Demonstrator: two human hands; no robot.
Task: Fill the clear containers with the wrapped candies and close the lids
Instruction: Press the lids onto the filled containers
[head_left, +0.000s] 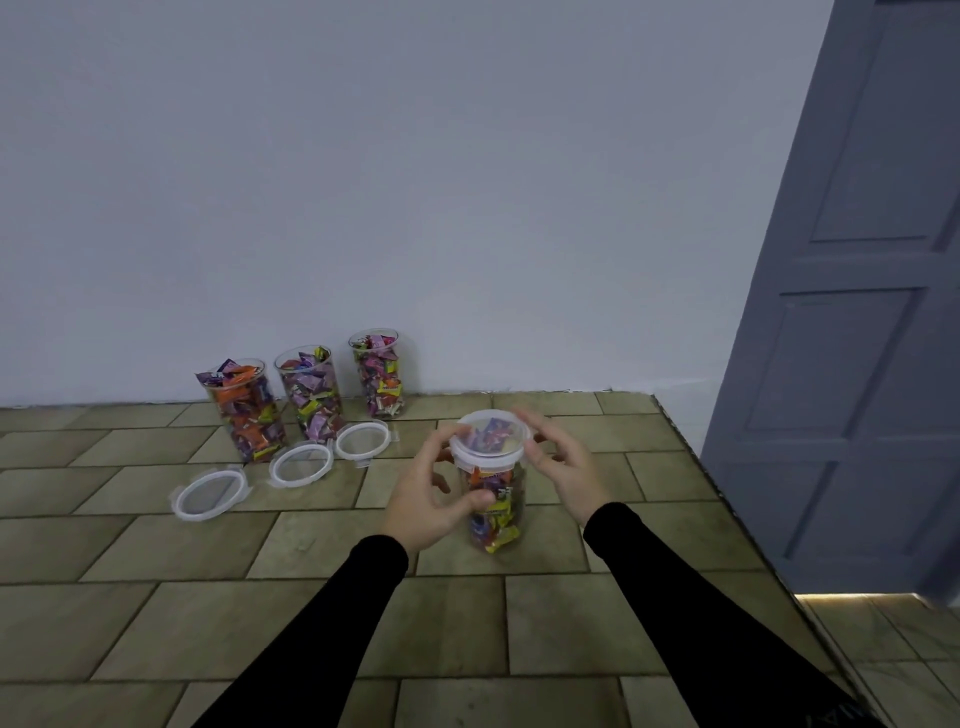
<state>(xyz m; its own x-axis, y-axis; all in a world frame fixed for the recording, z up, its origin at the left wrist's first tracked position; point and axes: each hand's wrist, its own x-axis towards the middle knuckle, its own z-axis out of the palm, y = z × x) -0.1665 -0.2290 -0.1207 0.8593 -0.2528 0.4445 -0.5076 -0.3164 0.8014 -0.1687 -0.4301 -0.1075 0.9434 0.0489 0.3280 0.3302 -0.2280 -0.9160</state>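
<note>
A clear container (496, 512) full of wrapped candies stands on the tiled surface at centre, with a clear lid (488, 436) sitting on its top. My left hand (434, 501) curls round it from the left, thumb on the wall and fingertips at the lid's rim. My right hand (569, 470) is at the lid's right side with its fingers spread and loosely bent, the tips at the rim. Three more candy-filled containers (244, 410) (310, 392) (379, 374) stand open by the wall. Three loose lids (209, 492) (301, 464) (363, 439) lie in front of them.
The tiled surface (519, 623) ends at an edge on the right, with a lower floor beyond it. A grey panelled door (852, 312) stands at the right. A plain white wall (415, 182) runs behind the containers.
</note>
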